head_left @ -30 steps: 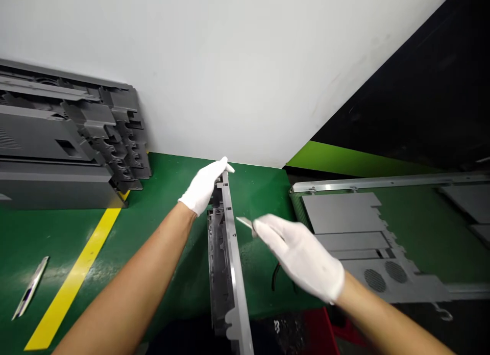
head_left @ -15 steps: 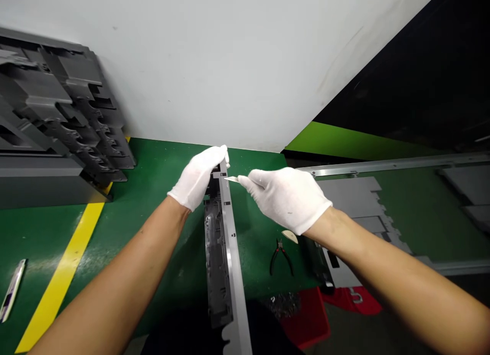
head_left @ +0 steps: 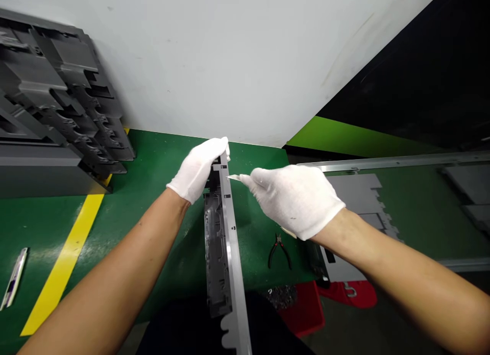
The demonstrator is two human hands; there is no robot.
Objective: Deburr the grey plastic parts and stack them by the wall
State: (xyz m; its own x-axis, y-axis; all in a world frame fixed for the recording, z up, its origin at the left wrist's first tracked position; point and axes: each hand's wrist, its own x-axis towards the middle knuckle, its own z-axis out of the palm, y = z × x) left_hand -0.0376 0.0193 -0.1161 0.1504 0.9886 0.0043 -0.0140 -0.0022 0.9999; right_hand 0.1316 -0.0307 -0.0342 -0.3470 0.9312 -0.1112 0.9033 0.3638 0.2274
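Note:
A long grey plastic panel (head_left: pixel 234 263) stands on its edge, running from near the wall toward my body. My left hand (head_left: pixel 199 169), in a white glove, is closed round its far end. Clips and recesses show along the panel's left side. My right hand (head_left: pixel 294 197), also gloved, pinches a small pointed blade (head_left: pixel 233 177); its handle, if any, is hidden inside the fist. The blade's tip is at the panel's narrow top edge, a little below the left fingers. Whether it touches cannot be made out.
Black-handled cutting pliers (head_left: pixel 279 250) lie right of the panel. A utility knife (head_left: pixel 14 278) is at far left near yellow tape (head_left: pixel 72 250). Grey moulded panels (head_left: pixel 42 174) lean by the wall. A red bin (head_left: pixel 306 311) sits below the table edge; a metal-railed conveyor (head_left: pixel 421 212) is at right.
My right hand and the blade have shifted slightly right and along the panel's edge. The left hand keeps its hold. The whole view has moved a little.

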